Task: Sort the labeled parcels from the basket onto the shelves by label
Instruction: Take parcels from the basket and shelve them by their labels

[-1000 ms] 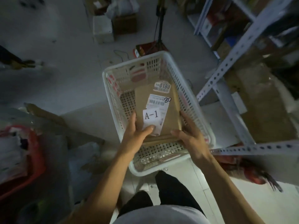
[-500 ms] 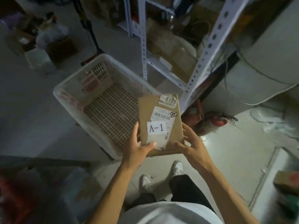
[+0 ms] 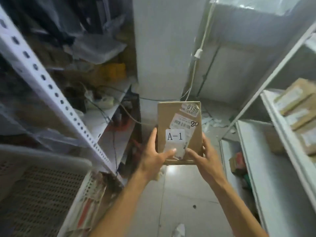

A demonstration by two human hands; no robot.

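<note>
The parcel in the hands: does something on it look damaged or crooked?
Yes. On the parcel, held by the left hand and right hand, the barcode label sits tilted, and the sticker at the top right corner looks torn and wrinkled. The A-1 label is straight and covers part of the barcode label.

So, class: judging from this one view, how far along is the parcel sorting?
Done: several brown parcels already lie on the right shelf. In hand: both the left hand and right hand hold the A-1 parcel. Left: shelving it; the basket shows none in its visible part.
</note>
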